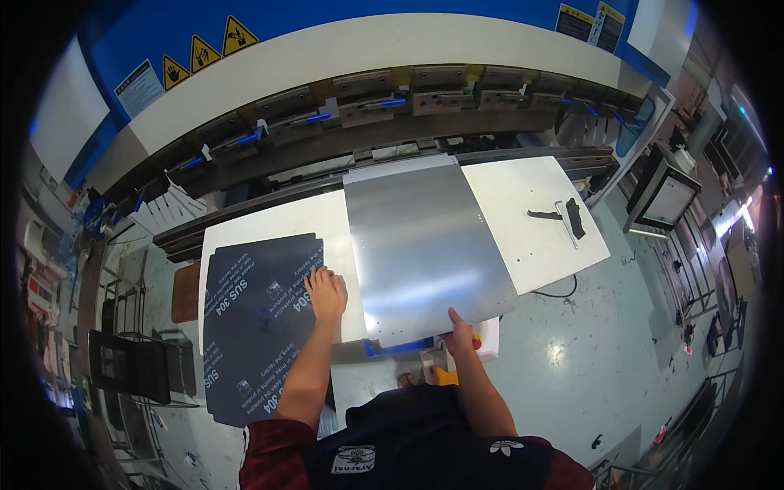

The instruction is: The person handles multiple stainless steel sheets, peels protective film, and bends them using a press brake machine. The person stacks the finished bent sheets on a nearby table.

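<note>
A bare silver metal sheet lies across the middle of the white table, its far edge reaching the dark tooling of a bending press. My right hand is closed on the sheet's near right edge, thumb on top and fingers underneath, out of sight. To the left lies another sheet with notched corners, covered in dark printed film. My left hand rests on its right edge with the fingers stretched out and slightly apart. A strip of white tabletop separates the two sheets.
Beyond the table runs the bending press with blue-handled clamps. An L-shaped hex key and black pieces lie on the table's right. A control screen stands at the right, a black chair at the left. A cable loops on the floor.
</note>
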{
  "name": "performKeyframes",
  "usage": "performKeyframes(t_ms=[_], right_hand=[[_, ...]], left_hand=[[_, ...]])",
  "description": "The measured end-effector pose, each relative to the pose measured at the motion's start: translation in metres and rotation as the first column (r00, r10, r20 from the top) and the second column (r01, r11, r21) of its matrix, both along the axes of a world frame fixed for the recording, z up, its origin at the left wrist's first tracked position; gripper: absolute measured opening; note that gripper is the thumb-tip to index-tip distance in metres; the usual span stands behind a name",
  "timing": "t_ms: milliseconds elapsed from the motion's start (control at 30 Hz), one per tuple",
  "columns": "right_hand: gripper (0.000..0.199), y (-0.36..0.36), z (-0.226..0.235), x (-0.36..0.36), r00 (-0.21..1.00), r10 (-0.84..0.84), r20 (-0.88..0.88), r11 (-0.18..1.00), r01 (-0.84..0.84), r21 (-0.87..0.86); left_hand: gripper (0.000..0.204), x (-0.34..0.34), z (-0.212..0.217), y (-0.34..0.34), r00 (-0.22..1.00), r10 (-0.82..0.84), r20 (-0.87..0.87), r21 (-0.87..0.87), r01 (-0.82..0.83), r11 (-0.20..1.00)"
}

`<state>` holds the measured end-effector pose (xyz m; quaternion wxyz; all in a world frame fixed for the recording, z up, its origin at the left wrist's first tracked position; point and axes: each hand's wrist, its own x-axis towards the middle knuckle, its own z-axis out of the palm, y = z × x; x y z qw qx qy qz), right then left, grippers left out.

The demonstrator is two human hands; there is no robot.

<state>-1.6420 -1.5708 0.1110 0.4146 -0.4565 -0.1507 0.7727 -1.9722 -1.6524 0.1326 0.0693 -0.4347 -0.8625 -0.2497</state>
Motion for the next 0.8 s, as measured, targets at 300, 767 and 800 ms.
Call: performKeyframes(t_ms=[300,767,800], right_hand=[[0.048,0.0,0.0009,0.0006,1.0,0.005,0.005,1.0,-0.005,0.007],[0.051,-0.0005,0.0017,0.0016,0.999,0.036,-0.026,0.999,-0.036,0.023],[0.051,-0.0006,0.0026,0.0015,0.999,0.029,-0.014,1.0,-0.029,0.003]], left_hand=[[0.026,-0.001,0.0017,-0.0004,1.0,-0.004,-0.014,0.013,0.004,1.0],[0.029,-0.0005,0.0054,-0.0005,1.0,-0.015,0.001,0.051,0.014,0.999],[0.029,-0.0003,0.0056,-0.0005,1.0,-0.009,0.015,0.033,0.009,0.999]])
